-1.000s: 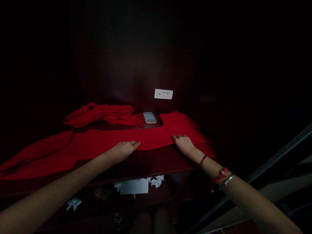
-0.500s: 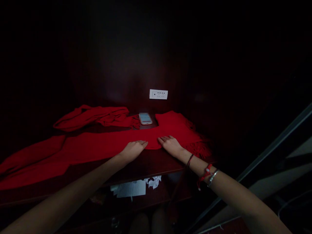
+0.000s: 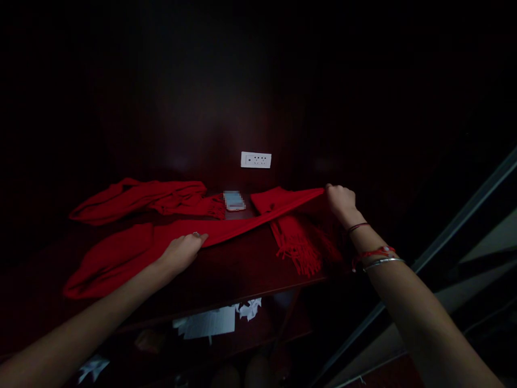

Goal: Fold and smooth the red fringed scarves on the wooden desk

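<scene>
A long red scarf [image 3: 234,227] with a fringed end stretches across the dark wooden desk [image 3: 246,269]. My right hand [image 3: 341,202] is closed on part of it at the right, lifting it clear of the desktop so that it slopes up taut. Lower on the left, my left hand [image 3: 184,250] is closed on the scarf's near edge. Beyond my left hand the scarf lies in a loose fold, and its fringe hangs beneath the raised stretch on the right. Behind it lies a second bunched red cloth [image 3: 137,200], also fringed.
A phone [image 3: 234,200] with a blurred-out screen lies at the back of the desk. Above it, a white socket panel [image 3: 256,160] is on the dark wall. Papers [image 3: 212,322] and crumpled white scraps [image 3: 249,309] lie on a shelf below the desktop.
My right hand has gone from lying on the scarf to gripping it and pulling it up to the right. My left hand has shifted left and closed. The scarf's left end has drawn inward.
</scene>
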`<state>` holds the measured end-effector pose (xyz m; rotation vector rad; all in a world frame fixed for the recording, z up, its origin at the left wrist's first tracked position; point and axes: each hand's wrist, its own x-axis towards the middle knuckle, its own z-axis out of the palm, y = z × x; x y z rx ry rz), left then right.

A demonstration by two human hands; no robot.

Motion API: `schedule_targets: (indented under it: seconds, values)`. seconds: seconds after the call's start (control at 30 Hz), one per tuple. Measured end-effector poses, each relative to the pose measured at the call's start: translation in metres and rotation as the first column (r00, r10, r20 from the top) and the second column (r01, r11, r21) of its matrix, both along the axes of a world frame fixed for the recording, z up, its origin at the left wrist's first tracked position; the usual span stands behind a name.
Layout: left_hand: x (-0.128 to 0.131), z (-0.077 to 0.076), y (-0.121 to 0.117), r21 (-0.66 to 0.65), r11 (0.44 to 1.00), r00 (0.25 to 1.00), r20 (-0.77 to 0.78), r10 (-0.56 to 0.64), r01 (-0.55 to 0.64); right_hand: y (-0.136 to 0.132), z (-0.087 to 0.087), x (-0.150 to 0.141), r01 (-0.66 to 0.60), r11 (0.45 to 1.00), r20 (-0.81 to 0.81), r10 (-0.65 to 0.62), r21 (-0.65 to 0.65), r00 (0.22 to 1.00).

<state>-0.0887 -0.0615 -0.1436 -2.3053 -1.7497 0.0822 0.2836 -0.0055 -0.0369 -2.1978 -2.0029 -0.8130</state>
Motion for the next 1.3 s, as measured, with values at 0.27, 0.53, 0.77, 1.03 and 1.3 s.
schedule_targets:
  seconds: [0.27,0.53,0.77,1.03,1.3]
  values:
    - [0.0,0.003,-0.006,0.017,1.0,0.999,-0.047,0.013,-0.012,-0.026,-0.057,-0.05,-0.107,0.931,-0.009,0.111,-0.348,0.994]
    - [0.019,0.032,-0.003,0.135,0.989,0.997,0.056,0.058,-0.065,-0.057,-0.099,-0.184,-0.698,0.702,-0.263,0.653,-0.142,0.71]
    - [-0.017,0.027,-0.016,0.108,0.982,0.987,0.029,0.156,-0.158,-0.031,-0.065,-0.172,-0.571,0.812,-0.058,0.568,-0.123,0.821]
    - [-0.134,0.044,-0.032,0.197,0.904,0.924,0.032,0.382,-0.38,-0.006,-0.054,-0.095,-0.392,0.909,-0.02,0.394,-0.142,0.919]
    - [-0.143,0.025,-0.008,-0.144,0.915,0.77,0.501,0.395,-0.376,-0.004,-0.081,-0.097,-0.641,0.703,-0.072,0.655,-0.308,0.752]
